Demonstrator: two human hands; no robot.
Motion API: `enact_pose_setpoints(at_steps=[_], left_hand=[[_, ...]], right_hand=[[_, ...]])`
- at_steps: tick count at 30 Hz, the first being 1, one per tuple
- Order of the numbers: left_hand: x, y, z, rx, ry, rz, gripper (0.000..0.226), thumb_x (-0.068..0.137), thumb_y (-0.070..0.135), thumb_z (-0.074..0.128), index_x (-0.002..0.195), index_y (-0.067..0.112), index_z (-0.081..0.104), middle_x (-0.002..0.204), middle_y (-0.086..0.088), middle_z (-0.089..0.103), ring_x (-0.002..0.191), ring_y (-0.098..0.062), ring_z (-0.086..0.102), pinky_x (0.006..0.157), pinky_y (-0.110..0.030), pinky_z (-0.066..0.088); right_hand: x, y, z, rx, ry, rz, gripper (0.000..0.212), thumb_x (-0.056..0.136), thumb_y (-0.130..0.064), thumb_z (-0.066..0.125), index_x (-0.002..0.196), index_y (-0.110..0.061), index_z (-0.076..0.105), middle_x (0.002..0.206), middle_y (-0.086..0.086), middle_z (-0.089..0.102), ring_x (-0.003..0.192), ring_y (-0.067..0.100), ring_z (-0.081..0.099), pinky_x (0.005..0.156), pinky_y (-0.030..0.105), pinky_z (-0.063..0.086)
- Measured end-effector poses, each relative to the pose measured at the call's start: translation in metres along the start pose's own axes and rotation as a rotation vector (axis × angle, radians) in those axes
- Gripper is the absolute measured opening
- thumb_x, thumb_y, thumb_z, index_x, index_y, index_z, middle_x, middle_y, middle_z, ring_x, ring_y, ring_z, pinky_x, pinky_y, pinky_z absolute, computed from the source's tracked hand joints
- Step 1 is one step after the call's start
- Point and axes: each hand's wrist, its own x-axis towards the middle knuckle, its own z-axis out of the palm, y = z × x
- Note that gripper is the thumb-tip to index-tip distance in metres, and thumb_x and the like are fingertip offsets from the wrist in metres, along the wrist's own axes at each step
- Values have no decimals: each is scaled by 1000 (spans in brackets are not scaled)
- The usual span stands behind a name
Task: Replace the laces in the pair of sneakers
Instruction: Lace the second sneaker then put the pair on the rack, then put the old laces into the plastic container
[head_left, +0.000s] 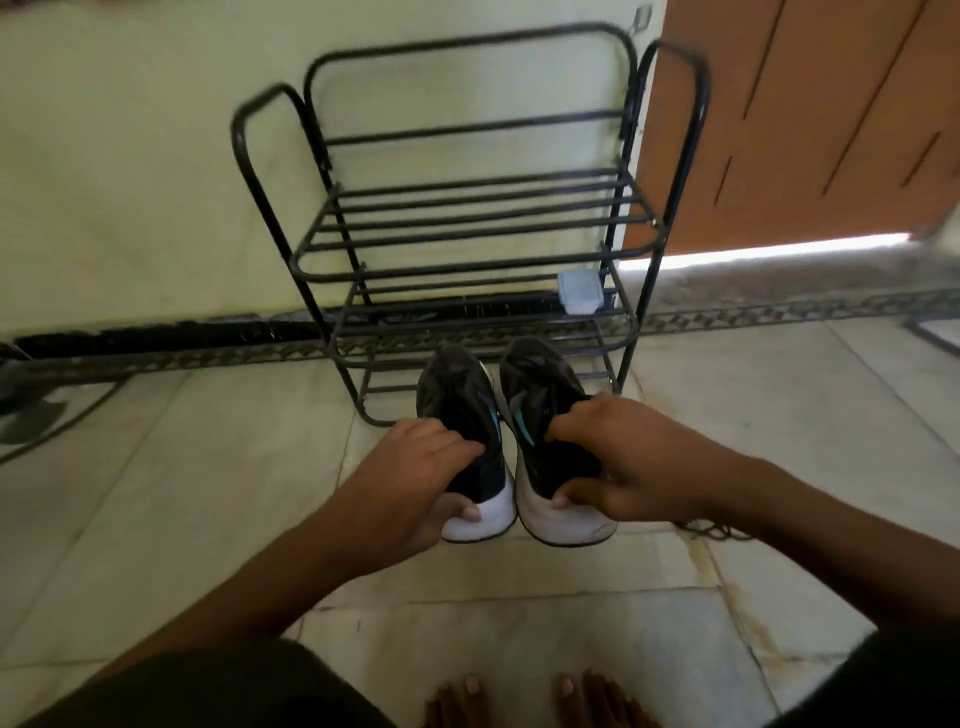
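Observation:
Two black sneakers with white soles and teal stripes stand side by side on the floor, toes pointing away from me. My left hand (421, 478) grips the heel of the left sneaker (460, 400), fingers over the collar and thumb on the white sole. My right hand (623, 462) grips the heel of the right sneaker (540, 384) the same way. A dark lace (711, 530) lies on the floor just behind my right wrist, partly hidden. I cannot tell whether the sneakers carry laces.
A black metal shoe rack (467, 249) stands right behind the sneakers against the pale wall, with a small light-blue box (579, 292) on its middle shelf. An orange-brown door (810, 114) is at the right. My bare toes (530, 696) show at the bottom edge.

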Motion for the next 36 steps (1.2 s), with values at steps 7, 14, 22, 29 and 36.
enact_pose_setpoints(at_steps=[7,14,22,29,36], left_hand=[[21,10,-83,1,73,9,45,81,38,77,121,20,65,99,14,60,91,-3,47,88,-19,36],[68,2,-136,116,142,41,49,75,36,79,115,9,70,94,-2,68,86,-23,61,76,-40,51],[143,-71,-137,49,124,-86,42,86,21,73,126,16,62,106,-2,64,96,-20,57,81,-43,50],[202,-130,-117,8,93,-194,40,92,5,69,130,9,59,105,0,55,98,-16,49,83,-32,39],[230,-168,-89,-8,80,-215,40,91,5,70,129,10,60,103,1,56,100,-17,51,85,-35,43]], right_hand=[[-2,-25,-81,-25,60,-38,28,87,-48,73,92,-32,51,78,-9,54,68,5,49,58,21,39],[27,-29,-139,-24,139,-1,24,87,-40,77,94,-32,55,78,-13,58,70,1,57,57,14,41],[106,22,-162,-13,200,73,26,85,-31,80,97,-26,58,79,-16,54,69,0,53,56,13,34],[183,92,-161,-55,157,135,28,84,-22,80,100,-20,58,78,-16,46,70,2,45,57,17,33],[223,141,-138,-35,176,170,30,81,-24,82,103,-15,62,80,-13,48,72,6,46,58,17,31]])
